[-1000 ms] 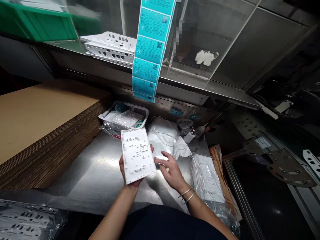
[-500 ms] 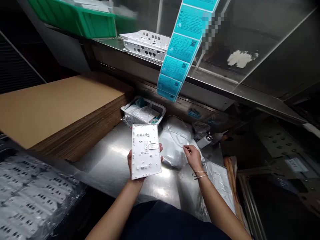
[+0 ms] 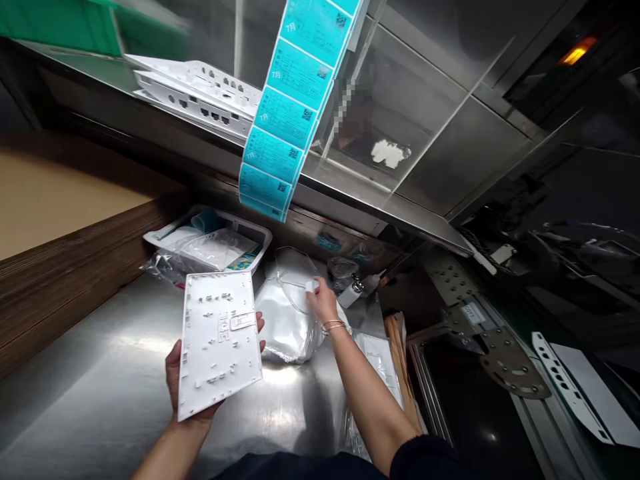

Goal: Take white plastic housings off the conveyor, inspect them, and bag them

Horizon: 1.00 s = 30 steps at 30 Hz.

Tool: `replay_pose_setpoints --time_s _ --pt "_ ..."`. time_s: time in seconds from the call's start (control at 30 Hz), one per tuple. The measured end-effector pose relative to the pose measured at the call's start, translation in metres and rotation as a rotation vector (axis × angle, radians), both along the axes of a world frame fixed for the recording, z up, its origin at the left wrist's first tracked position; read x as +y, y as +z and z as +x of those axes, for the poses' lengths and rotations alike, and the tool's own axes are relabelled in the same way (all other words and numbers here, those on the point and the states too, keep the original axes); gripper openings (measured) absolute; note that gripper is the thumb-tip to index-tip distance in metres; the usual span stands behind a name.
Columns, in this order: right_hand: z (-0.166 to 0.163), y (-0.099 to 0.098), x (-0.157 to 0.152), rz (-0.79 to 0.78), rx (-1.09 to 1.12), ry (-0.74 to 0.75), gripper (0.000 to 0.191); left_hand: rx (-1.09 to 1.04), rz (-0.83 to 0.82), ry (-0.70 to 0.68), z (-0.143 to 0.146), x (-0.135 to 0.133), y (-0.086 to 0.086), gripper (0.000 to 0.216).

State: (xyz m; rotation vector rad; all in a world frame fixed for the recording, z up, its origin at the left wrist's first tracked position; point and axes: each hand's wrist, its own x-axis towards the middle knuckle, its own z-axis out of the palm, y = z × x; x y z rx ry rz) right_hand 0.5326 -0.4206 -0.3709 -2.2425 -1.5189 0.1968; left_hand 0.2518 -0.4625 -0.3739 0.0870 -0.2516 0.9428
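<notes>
1. Nearest to me, on the left, my left hand [image 3: 193,383] holds the white plastic panel [image 3: 220,341] from beneath, palm under it and fingertips curled round its right edge; the grip is closed on the panel, which sits tilted above the steel tabletop [image 3: 100,393]. Compared with half a second ago, the panel is in the same hold, only lower and further left in view.
2. Just past it, my right hand [image 3: 323,303] has left the panel's side, where it hovered a second ago, and reached forward to the pile of clear plastic bags [image 3: 287,320]. Its fingertips pinch a small white piece [image 3: 312,285] at the top of the pile; I cannot tell whether that is a bag's corner or a separate bit.
3. I judge the work has moved from checking the panel to fetching a bag for it.
4. Beside the right forearm lie more flat bagged packs [image 3: 380,360].
5. Further back sits a white tray [image 3: 210,240] of bagged bits, with stacked cardboard [image 3: 60,267] to the left.
6. Farthest, a strip of blue labels [image 3: 290,107] hangs before a shelf bearing white casings [image 3: 200,93].
</notes>
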Motion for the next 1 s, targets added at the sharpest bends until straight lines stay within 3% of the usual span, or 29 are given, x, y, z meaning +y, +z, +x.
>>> replay_pose_setpoints --time_s 0.17,0.23,0.33,0.53,0.7,0.83,0.93,1.0 --pt "0.095 0.036 -0.045 0.041 -0.059 -0.225 0.043 -0.043 -0.037 0.001 0.012 0.003 0.002 0.074" --pt "0.124 0.041 -0.054 0.024 -0.093 -0.269 0.045 -0.044 -0.034 -0.018 0.021 0.004 0.009 0.076" --pt "0.141 0.037 -0.051 -0.007 -0.144 -0.261 0.041 -0.025 0.0 -0.046 0.034 0.007 0.016 0.078" --pt "0.137 0.028 -0.042 -0.108 -0.223 -0.221 0.036 0.039 0.08 -0.062 0.044 0.01 0.026 0.08" --pt "0.15 0.033 -0.04 -0.197 -0.221 -0.2 0.038 0.142 0.043 -0.075 0.042 0.007 0.038 0.086" --pt "0.147 0.042 -0.036 -0.211 -0.216 -0.2 0.033 0.138 0.011 -0.047 0.038 0.007 0.038 0.084" --pt "0.098 0.059 -0.048 0.054 -0.13 -0.112 0.038 0.091 0.008 -0.047 0.036 0.009 0.033 0.083" --pt "0.042 0.07 -0.065 0.325 -0.01 0.08 0.038 0.08 0.019 -0.041 0.036 0.011 0.03 0.083"
